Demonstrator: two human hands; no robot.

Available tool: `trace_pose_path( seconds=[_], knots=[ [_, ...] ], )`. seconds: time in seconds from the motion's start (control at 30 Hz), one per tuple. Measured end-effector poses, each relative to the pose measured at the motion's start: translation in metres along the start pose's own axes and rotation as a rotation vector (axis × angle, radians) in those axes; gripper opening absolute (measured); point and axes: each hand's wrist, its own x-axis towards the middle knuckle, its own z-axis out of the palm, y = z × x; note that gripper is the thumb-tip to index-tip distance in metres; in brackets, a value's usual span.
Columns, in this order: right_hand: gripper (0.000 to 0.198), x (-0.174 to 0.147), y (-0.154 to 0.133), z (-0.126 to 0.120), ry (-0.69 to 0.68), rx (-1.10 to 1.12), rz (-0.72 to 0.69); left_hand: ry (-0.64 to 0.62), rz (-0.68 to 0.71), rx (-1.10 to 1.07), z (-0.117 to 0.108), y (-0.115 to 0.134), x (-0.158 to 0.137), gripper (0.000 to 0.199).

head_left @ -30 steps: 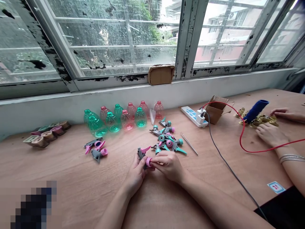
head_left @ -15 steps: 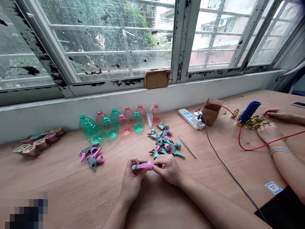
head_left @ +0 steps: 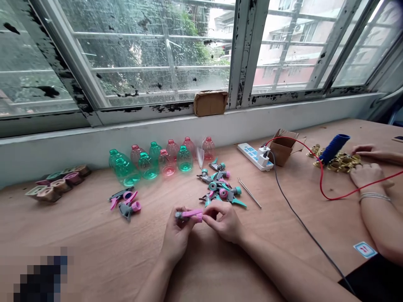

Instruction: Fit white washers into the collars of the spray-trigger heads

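Note:
My left hand is closed around the grey body of a pink-and-grey spray trigger head, held sideways above the table. My right hand pinches at its pink collar end; whether a small part sits between those fingertips is hidden. Just beyond my right hand lies a loose pile of trigger heads, grey with teal or pink parts. Further left rests a smaller group of pink-and-grey trigger heads. Behind them stand several clear green bottles and red bottles, all without tops.
Thin metal rods lie right of the pile. A power strip, cables and a cardboard box are behind. On the right, another person's hands are at brass-coloured parts beside a blue tube. Small trays sit far left.
The trigger head has turned slightly in my left hand, so its pink lever and collar show at another angle. My right fingertips remain at the collar end. The whole view has shifted a little.

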Motion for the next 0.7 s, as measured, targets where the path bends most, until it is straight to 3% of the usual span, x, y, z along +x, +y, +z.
trace_pose_path(
  seconds=[0.13, 0.23, 0.3, 0.43, 0.5, 0.57, 0.63, 0.7],
  knots=[
    [0.04, -0.004, 0.003, 0.001, -0.073, -0.032, -0.12, -0.004, -0.116, 0.021, 0.003, -0.003, 0.0, 0.034],
    [0.034, -0.002, 0.005, -0.001, -0.105, -0.114, -0.17, -0.047, -0.155, 0.086, 0.001, -0.003, 0.001, 0.039],
    [0.029, 0.004, 0.005, -0.006, -0.069, -0.207, -0.172, -0.008, -0.101, 0.206, -0.008, 0.0, 0.005, 0.045],
    [0.027, 0.022, 0.008, -0.018, 0.038, -0.494, -0.089, 0.328, 0.22, 0.817, -0.047, 0.014, 0.019, 0.037],
    [0.028, 0.03, 0.011, -0.02, 0.033, -0.626, -0.047, 0.512, 0.282, 1.146, -0.07, 0.021, 0.025, 0.034],
    [0.032, 0.034, 0.013, -0.021, 0.021, -0.703, -0.028, 0.624, 0.155, 1.322, -0.088, 0.025, 0.028, 0.04],
    [0.036, 0.035, 0.011, -0.025, 0.014, -0.711, -0.016, 0.587, 0.023, 1.392, -0.098, 0.023, 0.029, 0.041],
    [0.03, 0.033, 0.004, -0.036, -0.048, -0.679, 0.019, 0.497, 0.001, 1.425, -0.1, 0.019, 0.027, 0.038]
  ],
)
